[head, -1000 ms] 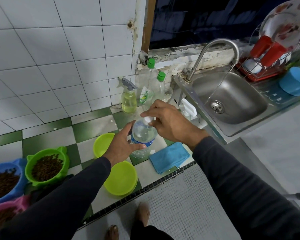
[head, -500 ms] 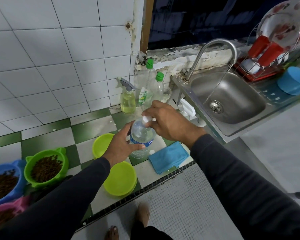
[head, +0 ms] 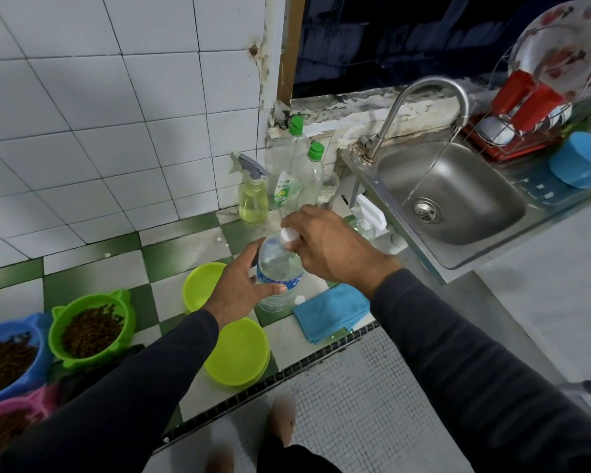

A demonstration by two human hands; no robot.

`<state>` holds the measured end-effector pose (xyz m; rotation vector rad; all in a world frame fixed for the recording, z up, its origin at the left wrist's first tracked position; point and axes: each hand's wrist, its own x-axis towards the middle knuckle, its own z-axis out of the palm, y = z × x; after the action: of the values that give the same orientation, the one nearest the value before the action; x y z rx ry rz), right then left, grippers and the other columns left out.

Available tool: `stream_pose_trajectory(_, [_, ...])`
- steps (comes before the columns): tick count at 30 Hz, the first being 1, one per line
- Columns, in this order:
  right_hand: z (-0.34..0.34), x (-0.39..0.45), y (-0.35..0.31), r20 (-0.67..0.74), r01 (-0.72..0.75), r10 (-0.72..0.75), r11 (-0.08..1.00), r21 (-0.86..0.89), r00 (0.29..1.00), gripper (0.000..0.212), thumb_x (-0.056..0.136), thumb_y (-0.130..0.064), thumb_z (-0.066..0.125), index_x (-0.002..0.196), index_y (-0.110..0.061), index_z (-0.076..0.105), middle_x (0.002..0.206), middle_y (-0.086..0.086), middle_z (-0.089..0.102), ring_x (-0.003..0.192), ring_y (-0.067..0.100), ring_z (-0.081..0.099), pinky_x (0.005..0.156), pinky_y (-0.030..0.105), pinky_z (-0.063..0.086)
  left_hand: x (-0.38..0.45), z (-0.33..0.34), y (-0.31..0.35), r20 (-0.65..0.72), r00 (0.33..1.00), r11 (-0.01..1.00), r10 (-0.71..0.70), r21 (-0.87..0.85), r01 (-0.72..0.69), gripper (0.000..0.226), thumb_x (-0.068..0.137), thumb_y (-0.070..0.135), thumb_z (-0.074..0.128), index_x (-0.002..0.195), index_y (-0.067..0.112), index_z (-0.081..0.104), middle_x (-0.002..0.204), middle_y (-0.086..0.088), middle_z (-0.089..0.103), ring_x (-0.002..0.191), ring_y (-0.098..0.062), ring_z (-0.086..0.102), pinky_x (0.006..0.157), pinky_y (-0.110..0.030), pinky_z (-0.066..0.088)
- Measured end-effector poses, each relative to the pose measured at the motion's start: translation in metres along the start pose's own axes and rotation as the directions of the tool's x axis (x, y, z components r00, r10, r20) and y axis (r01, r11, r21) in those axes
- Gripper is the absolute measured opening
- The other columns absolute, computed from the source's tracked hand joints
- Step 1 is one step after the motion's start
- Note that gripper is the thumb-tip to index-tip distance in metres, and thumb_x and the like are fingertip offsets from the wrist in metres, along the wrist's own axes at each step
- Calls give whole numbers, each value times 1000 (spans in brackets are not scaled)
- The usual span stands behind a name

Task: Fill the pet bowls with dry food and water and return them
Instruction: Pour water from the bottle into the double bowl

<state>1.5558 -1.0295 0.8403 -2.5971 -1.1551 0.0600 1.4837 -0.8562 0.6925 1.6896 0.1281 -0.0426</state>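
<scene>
While my left hand (head: 241,285) wraps around the body of the clear water bottle (head: 278,274), thumb across the blue label, my right hand (head: 328,249) comes over the top with fingertips pinched on the white cap (head: 288,235). Bottle stands upright on the green-and-white checkered counter (head: 93,264), between the two hands. Two empty lime bowls: one (head: 200,285) just behind my left hand, partly hidden by it, the other (head: 239,351) nearer the counter edge below my wrist. Left side: green bowl (head: 91,327) holding brown kibble, blue bowl (head: 12,358) with kibble beside it, pink bowl (head: 14,418) at the bottom-left corner, contents mostly cut off. Folded blue cloth (head: 331,310) lies just right of the bottle, under my right forearm. Spray bottle (head: 252,196) and two green-capped dish soap bottles (head: 299,165) stand against the tiled wall behind. Steel sink (head: 458,196) with curved faucet (head: 420,107) to the right.
</scene>
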Motion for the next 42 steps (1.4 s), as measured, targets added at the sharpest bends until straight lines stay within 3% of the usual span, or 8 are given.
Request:
stream_pose_trajectory(4, [0,1,-4,-23,-21,21,1000,-2,1000,18,92,-28,65,106,-17,62,94,0,56,83,24,57,71,43,54,0,-1,0,-2,1000,1000,8,11,-8,88,70,16,96,140,45,52,130,20,66,125,-2,59,94,-26,58])
stream_pose_trajectory(9, [-8,2,-5,61,27,-26,999,-24,998,37,96,-38,65,128,-20,59,99,0,55,87,22,56,75,40,51,-2,-1,0,-2,1000,1000,7,25,-7,87,70,13,96,134,53,53,126,20,67,122,-2,61,91,-23,58])
stream_pose_trajectory(20, [3,5,-17,-55,-152,154,987,42,986,29,94,-38,66,107,-12,64,105,7,65,93,29,61,74,33,46,-6,4,10,-35,999,999,20,42,-19,81,59,45,92,127,62,52,125,21,68,116,0,64,85,-20,57])
stream_pose_trajectory(26, [4,4,-25,-76,-234,238,970,67,968,29,94,-40,64,103,-12,63,100,6,63,90,27,59,75,33,45,-7,3,8,-43,999,998,17,54,-15,79,58,44,92,121,68,52,123,25,67,114,3,63,82,-15,55])
stream_pose_trajectory(30, [11,-4,-30,-142,-266,269,963,42,952,28,98,-40,59,108,-14,61,104,6,58,90,29,59,74,37,48,-4,2,8,-18,1000,998,18,68,-17,85,67,23,96,130,59,52,124,26,67,117,3,61,82,-14,55])
stream_pose_trajectory(36, [17,-11,-38,-145,-304,302,953,6,942,33,101,-33,51,123,-11,60,110,12,55,103,31,52,87,44,49,-6,-3,11,-12,999,984,-31,174,32,98,71,22,96,151,36,43,138,20,61,124,6,55,93,-22,49])
stream_pose_trajectory(39, [16,-14,-42,-92,-331,332,943,30,939,39,99,-30,53,133,-9,53,120,15,57,111,34,53,92,47,49,-14,-14,20,-26,999,956,-39,289,45,97,78,27,91,157,33,36,153,10,51,136,-9,49,107,-36,47])
stream_pose_trajectory(42, [15,-17,-48,-44,-368,369,929,33,929,53,99,-34,56,144,-11,43,131,16,54,119,36,51,97,50,47,-29,-32,33,-22,1000,872,18,489,-5,89,87,40,82,160,33,31,159,2,43,140,-18,45,114,-35,39])
